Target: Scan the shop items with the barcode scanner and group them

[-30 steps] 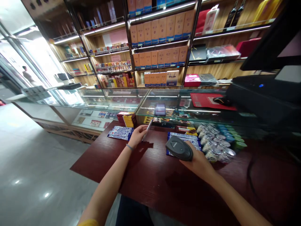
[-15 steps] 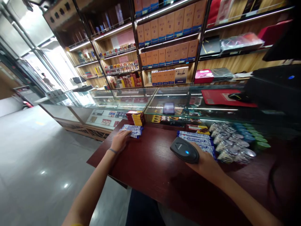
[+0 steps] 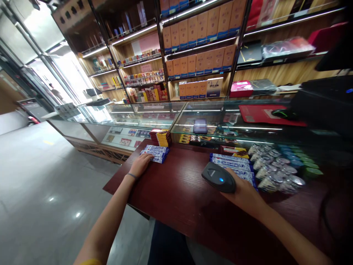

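Observation:
My left hand lies with fingers stretched flat against a pile of blue-and-white candy packs near the far left of the dark red table. My right hand grips a dark grey barcode scanner with a blue light on it, held just in front of a second pile of blue-and-white packs. A stack of red and yellow chocolate bars stands behind the left pile.
Several small silver-lidded and green-lidded jars crowd the table's right side. A glass display counter runs behind the table, with a red mat and mouse on top. Shelves of boxed goods fill the wall. Grey floor lies left.
A second ago my left hand held a thin pack above the table middle; it has since moved left and set down on the left pile. The scanner hand has barely moved.

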{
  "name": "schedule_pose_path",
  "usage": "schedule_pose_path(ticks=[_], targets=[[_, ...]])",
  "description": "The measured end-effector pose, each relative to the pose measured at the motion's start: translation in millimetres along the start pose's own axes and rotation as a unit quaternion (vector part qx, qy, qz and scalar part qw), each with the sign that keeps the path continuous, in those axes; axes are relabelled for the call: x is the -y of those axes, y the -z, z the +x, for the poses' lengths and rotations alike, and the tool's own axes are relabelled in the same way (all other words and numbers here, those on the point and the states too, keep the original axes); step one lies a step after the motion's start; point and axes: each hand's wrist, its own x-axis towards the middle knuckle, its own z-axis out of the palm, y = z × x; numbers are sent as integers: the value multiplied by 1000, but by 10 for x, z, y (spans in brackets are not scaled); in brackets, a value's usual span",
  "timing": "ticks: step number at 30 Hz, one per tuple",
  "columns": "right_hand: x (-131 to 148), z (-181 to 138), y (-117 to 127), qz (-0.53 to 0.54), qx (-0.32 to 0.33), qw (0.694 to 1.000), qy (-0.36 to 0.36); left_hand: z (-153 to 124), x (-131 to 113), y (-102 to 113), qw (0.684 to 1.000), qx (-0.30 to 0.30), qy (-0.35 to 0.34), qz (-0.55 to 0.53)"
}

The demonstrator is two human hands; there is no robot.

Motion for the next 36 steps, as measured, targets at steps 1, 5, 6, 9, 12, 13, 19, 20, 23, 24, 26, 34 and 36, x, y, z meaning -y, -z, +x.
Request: schedule_pose_path(ticks=[1,5,6,9,12,13,19,20,23,24,26,34,36], targets=[[-5,2,7,0,-1,1000,-1,-4,1,-4,1000,2,1,5],[-47,6,29,13,-3,1000,2,-17,-19,-10,1000,5,5,27],[-61,7,38,17,-5,1000,5,-19,-31,-13,999,4,6,31],[-94,16,109,6,-16,1000,-4,-13,-91,-38,999,0,5,41],[-107,41,271,-18,-34,998,-56,36,-209,-99,999,-5,-11,33],[-114,51,345,-17,-42,996,-73,68,-267,-128,999,-6,-20,27],[-234,58,837,40,-96,992,-74,448,-880,-357,994,8,-100,-40],[-251,47,908,50,-102,990,-79,531,-1026,-401,993,5,-109,-54],[-274,3,1086,68,-110,987,-96,784,-1510,-550,987,-10,-131,-98],[-276,-14,1135,71,-113,986,-99,865,-1679,-607,984,-12,-137,-113],[-283,-50,1218,69,-125,985,-101,1019,-2012,-738,979,-12,-151,-139],[-355,-190,1461,106,-144,976,-123,1427,-2976,-1270,970,22,-221,-101],[-369,-199,1503,94,-161,977,-103,1470,-3070,-1333,971,31,-222,-85]])
